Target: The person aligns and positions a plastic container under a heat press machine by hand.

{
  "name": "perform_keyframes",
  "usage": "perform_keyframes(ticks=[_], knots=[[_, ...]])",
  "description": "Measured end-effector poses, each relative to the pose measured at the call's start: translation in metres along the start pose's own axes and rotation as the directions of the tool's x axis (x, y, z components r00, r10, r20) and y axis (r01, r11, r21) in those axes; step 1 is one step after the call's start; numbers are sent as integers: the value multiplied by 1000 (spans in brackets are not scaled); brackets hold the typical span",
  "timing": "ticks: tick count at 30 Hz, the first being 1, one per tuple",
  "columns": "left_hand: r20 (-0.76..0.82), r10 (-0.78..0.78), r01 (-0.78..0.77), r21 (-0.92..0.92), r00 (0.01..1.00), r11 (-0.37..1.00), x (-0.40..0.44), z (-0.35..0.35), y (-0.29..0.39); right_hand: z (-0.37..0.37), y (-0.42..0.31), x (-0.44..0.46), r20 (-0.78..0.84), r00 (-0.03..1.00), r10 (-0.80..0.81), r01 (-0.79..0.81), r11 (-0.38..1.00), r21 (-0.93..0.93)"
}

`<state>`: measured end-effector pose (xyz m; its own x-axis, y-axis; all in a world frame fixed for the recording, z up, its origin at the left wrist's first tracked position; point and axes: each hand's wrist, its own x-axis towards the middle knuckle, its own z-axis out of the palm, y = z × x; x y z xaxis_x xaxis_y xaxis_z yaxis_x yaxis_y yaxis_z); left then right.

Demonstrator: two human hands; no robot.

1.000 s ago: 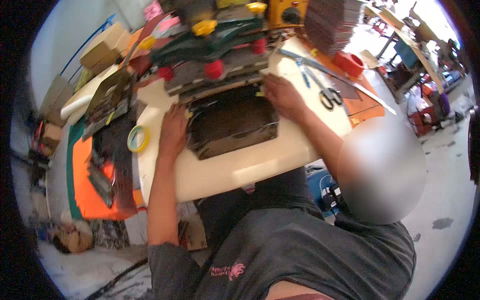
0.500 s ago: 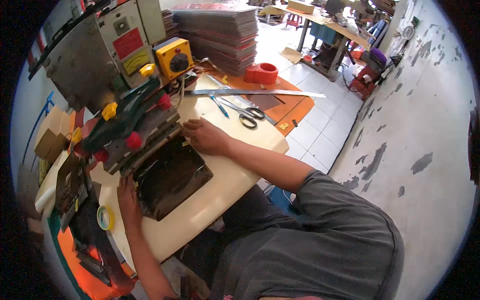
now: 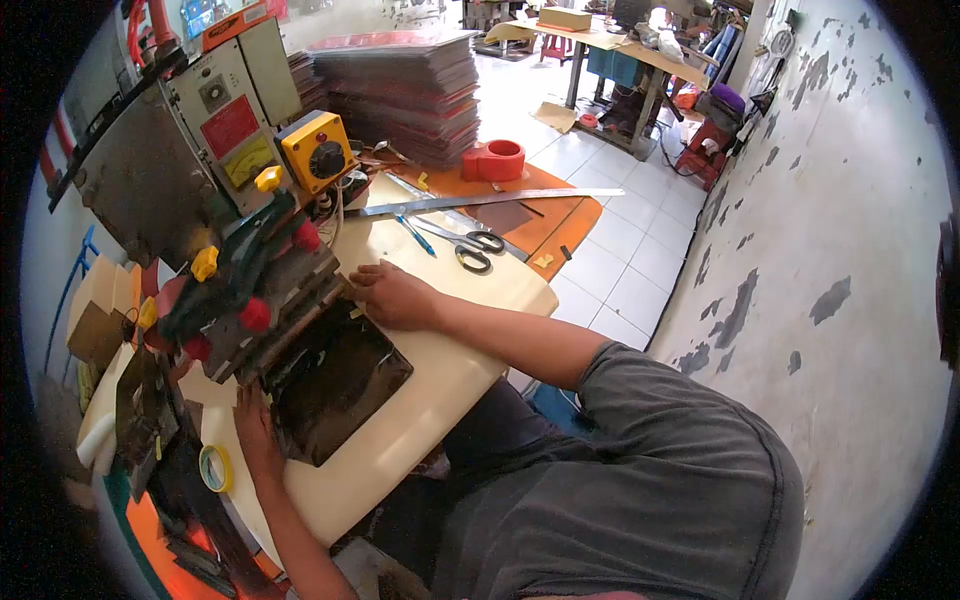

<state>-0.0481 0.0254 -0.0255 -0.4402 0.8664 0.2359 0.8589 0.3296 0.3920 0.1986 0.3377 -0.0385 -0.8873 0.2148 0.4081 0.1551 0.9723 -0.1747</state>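
A dark, glossy flat plate (image 3: 345, 385) lies on the cream work surface (image 3: 400, 425), its far edge against the front of a press (image 3: 265, 290) with yellow knobs and red round parts. My left hand (image 3: 258, 435) rests flat along the plate's left side, its fingers extended toward the press. At the plate's far right corner is my right hand (image 3: 395, 298), fingers spread, its fingertips near the press edge. Neither hand wraps round anything.
Scissors (image 3: 473, 250), a blue pen (image 3: 415, 235) and a metal ruler (image 3: 490, 200) lie right of the press. A red tape dispenser (image 3: 493, 161) stands behind them. At left is a yellow tape roll (image 3: 215, 468). A stack of sheets (image 3: 405, 95) rises at the back.
The view has swung to the right, showing more of the wall and floor. Both hands keep about the same places beside the plate.
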Motion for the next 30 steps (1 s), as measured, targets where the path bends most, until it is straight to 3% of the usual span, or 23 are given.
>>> perform_keyframes(ticks=[5,7,10,12,19,21,28,30], knots=[[0,-18,18,-71,1000,997,-1,4,-10,0,-3,-1,-48,999,-8,6,999,-32],[-13,61,-60,96,998,994,5,16,-33,-6,-4,-2,-91,996,-19,15,999,-51],[-16,22,-21,79,1000,997,3,12,-21,-11,-5,-1,-86,994,-61,55,996,-71],[-35,49,-46,76,998,996,0,10,-18,-13,-7,1,61,997,52,-53,999,14],[-88,122,-116,71,989,991,-4,11,-17,-21,-12,-2,21,998,51,-53,994,93],[-85,115,-109,70,990,992,-8,11,-19,-16,-11,-2,-65,998,24,-18,995,99],[-45,5,-7,-53,999,999,-6,3,-1,-15,-10,-2,-87,996,-5,11,997,74],[-52,17,-17,2,999,1000,-7,4,-3,-15,-8,-2,-23,1000,3,-3,1000,31]])
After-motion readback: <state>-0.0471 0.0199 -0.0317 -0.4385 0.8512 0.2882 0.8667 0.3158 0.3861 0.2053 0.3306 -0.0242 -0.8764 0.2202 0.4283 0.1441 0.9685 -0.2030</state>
